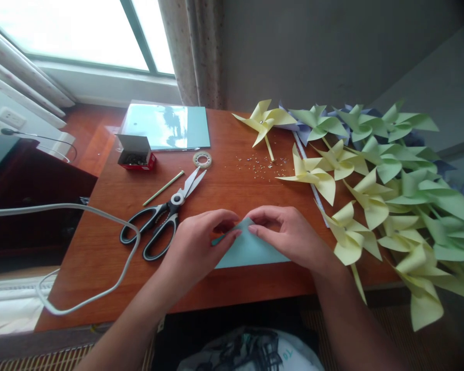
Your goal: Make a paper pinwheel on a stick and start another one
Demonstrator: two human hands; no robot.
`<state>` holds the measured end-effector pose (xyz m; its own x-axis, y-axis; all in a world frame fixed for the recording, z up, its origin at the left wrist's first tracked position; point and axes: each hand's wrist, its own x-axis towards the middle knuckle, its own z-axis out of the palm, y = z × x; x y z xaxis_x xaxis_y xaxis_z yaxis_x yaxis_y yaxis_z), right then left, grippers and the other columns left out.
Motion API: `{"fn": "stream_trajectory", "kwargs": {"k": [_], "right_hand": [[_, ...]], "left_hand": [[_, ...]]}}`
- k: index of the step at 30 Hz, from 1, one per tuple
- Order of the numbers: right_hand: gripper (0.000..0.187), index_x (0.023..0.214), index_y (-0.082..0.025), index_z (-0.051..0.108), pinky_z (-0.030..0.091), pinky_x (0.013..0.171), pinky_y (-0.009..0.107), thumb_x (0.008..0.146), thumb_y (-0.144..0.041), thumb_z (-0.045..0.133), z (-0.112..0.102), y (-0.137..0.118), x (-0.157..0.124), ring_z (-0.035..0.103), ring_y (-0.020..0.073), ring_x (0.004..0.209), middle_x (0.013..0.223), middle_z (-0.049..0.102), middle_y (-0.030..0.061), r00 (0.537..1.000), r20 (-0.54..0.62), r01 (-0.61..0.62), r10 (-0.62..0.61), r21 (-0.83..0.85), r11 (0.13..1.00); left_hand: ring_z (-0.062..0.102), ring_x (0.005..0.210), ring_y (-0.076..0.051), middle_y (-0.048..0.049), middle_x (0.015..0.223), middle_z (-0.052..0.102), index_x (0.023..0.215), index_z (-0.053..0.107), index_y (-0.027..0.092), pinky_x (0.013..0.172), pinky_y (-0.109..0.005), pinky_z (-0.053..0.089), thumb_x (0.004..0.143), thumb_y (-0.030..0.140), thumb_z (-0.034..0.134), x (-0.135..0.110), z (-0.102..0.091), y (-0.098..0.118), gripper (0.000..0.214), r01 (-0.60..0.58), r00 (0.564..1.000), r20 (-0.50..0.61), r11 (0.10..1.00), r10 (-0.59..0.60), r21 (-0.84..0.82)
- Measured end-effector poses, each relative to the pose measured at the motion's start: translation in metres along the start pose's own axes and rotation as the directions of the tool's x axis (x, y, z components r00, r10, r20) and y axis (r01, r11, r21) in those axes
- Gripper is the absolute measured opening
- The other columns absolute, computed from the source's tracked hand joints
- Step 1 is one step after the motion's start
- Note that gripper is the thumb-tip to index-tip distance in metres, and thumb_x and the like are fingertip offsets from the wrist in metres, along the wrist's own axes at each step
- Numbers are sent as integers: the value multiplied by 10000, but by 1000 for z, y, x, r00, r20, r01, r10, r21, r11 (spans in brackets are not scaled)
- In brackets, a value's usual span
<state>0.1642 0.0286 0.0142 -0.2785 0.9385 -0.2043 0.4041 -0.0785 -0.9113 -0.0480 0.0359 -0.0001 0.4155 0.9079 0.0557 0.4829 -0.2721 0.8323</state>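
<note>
A light blue sheet of paper (251, 253) lies in front of me near the table's front edge, with its far part raised to a point between my hands. My left hand (206, 234) pinches the paper at the left of that point, thumb against fingers. On the other side, my right hand (280, 229) grips the paper too, its thumb pressed on the near face. The fingers partly cover the paper's far edges. Left of my left hand, scissors (174, 206) with black and grey handles lie with their blades apart.
Beyond the scissors are a pale green stick (163, 188), a tape roll (202, 160), an open red box (137, 157) and blue paper in a clear sleeve (197, 129). Yellow pinwheels (348, 232) and green pinwheels (386, 154) crowd the right. A white cable (127, 257) loops over the left edge.
</note>
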Motion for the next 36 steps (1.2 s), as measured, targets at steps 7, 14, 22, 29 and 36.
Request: {"fn": "stream_trajectory", "kwargs": {"k": [7,14,22,29,36], "right_hand": [[94,901,-218,760,541,706,258,901,-200,668,5,0,-4,719,176,841,892,780,1,990,-118,59,-73,-115,992],[76,860,-212,737,523,671,256,904,-232,678,10,-3,-5,693,167,803,860,755,4,988,-151,28,-35,-48,998],[69,846,-210,731,518,699,243,898,-224,688,8,-5,-4,677,145,791,838,747,-13,990,-137,13,-15,-16,1000],[62,845,-208,732,517,695,246,892,-227,696,8,-5,-5,679,149,797,838,747,-11,989,-143,19,-22,-21,1000],[55,840,-210,734,513,695,243,885,-225,708,7,-5,-5,679,147,796,838,749,-12,989,-145,16,-19,-21,1000]], "left_hand": [[639,641,-102,9,718,713,845,723,149,599,-172,493,885,213,683,1,3,3,85,85,996,16,975,-83,-205],[644,658,-107,0,726,715,844,729,140,586,-161,492,884,238,693,0,4,0,112,145,989,57,940,-134,-308],[654,694,-112,-3,766,715,865,732,148,616,-161,516,882,268,705,-2,4,-2,124,181,983,80,905,-162,-386],[663,703,-114,-4,780,725,892,741,158,621,-161,516,888,267,702,-2,5,-3,115,172,985,86,905,-150,-389],[663,707,-114,-5,793,733,900,741,166,630,-167,522,891,264,701,-3,5,-4,106,154,988,85,915,-131,-373]]}}
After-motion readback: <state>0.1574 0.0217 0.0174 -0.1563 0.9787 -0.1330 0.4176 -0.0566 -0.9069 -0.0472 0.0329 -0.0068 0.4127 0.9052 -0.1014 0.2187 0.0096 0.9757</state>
